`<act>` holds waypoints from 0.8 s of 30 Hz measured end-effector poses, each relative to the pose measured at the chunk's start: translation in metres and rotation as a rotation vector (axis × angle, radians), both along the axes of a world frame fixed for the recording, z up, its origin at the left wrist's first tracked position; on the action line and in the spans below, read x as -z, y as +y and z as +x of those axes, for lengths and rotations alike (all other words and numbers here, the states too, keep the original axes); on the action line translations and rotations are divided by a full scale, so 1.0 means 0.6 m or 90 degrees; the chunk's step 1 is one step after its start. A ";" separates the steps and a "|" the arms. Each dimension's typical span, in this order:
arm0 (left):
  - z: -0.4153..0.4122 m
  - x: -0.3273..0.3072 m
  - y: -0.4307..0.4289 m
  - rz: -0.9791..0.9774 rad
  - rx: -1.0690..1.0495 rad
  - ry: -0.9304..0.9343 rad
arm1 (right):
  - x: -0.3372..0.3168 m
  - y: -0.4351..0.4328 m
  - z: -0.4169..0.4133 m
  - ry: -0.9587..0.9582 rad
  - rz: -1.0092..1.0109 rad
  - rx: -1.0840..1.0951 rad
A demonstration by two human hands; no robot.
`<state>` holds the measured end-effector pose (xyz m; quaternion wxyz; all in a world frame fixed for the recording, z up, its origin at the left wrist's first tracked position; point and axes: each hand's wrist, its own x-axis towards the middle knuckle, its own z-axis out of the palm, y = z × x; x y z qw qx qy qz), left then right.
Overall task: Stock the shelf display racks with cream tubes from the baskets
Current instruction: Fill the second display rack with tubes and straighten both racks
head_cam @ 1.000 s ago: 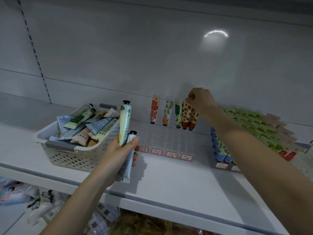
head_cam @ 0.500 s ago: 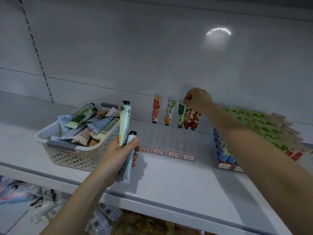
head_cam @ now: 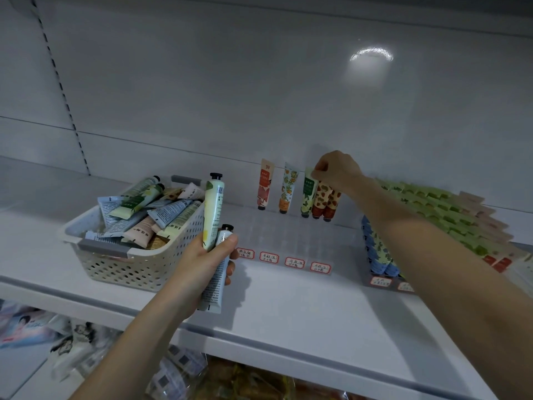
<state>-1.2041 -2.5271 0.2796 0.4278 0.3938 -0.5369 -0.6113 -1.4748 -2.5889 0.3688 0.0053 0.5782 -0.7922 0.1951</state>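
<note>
Cream tubes (head_cam: 150, 209) wait in the basket at left, a few already racked mid-frame.
Heaped basket (head_cam: 115, 264) sits on the shelf (head_cam: 302, 313). Just right, the left hand (head_cam: 202, 264) has its fingers wrapped round a pale green tube (head_cam: 213, 209) and a white tube (head_cam: 215, 284). At the clear rack (head_cam: 288, 235), right hand (head_cam: 337, 171) fingers curl over the red-spotted tubes (head_cam: 326, 200); I cannot tell if they grip.

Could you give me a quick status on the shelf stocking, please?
Left hand grips two tubes beside the basket. Right hand curled at back-row tubes in the rack; grip unclear. Nothing blocks the rack.
</note>
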 end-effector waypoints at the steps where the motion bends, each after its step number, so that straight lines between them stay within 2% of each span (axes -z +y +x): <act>1: 0.001 0.000 0.000 0.000 -0.001 0.001 | 0.000 0.002 -0.001 0.003 0.001 -0.003; 11: 0.001 0.003 0.000 -0.005 0.006 -0.004 | -0.014 0.014 -0.007 -0.024 -0.032 -0.034; 24: 0.002 0.005 0.002 -0.001 0.013 0.002 | -0.015 0.003 -0.009 0.074 0.018 0.041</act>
